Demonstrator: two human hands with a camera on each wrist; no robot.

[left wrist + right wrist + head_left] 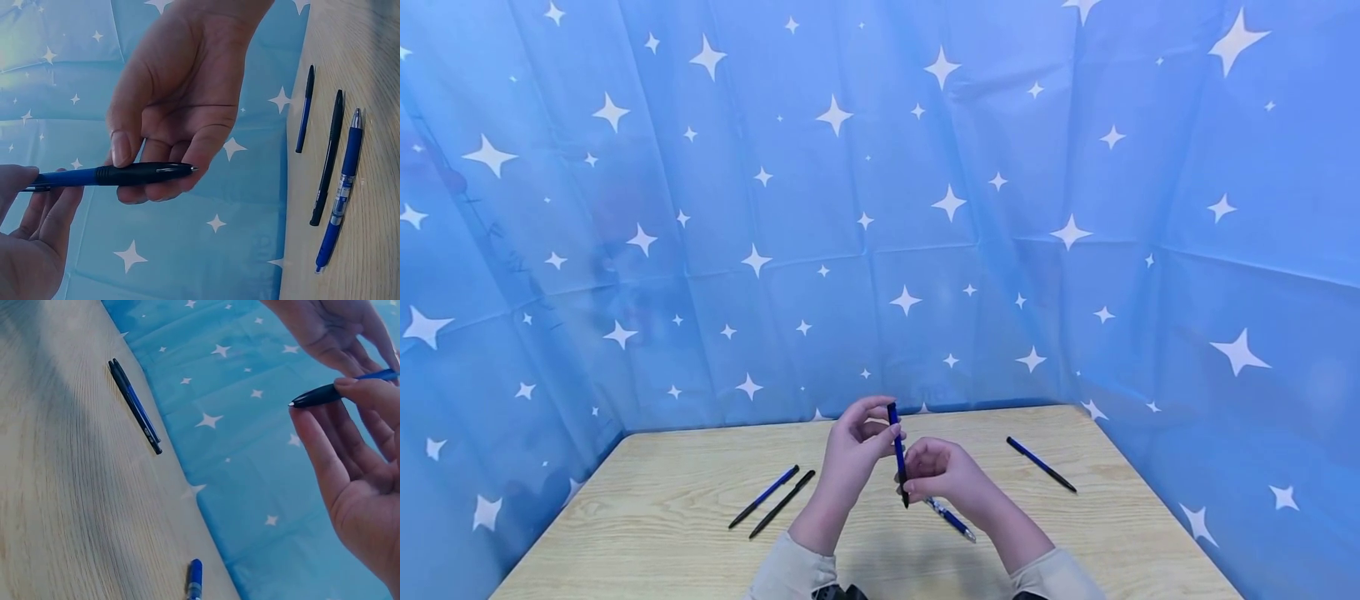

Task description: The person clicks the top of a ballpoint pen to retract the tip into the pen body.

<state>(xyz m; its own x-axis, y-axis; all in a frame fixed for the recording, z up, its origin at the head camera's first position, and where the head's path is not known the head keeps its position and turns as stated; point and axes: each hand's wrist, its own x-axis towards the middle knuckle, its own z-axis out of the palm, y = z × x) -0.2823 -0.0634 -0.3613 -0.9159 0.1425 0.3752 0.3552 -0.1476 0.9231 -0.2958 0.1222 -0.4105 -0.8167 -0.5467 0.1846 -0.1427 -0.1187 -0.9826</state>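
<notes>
Both hands hold one blue pen with a black grip [898, 450] above the table, its tip pointing down in the head view. My left hand [854, 450] pinches the upper, clip end between thumb and fingers. Lower down, my right hand [947, 479] pinches the black grip [134, 174] near the tip. The metal tip is out, as both wrist views show. Behind my right hand in the head view, a blue pen with a patterned middle [952, 521] lies on the table.
On the wooden table [662, 483], a blue-and-black pen [764, 497] and a black pen [782, 504] lie side by side at the left. Another blue-and-black pen [1041, 464] lies at the right. A blue star-printed curtain [880, 167] stands behind the table and along its sides.
</notes>
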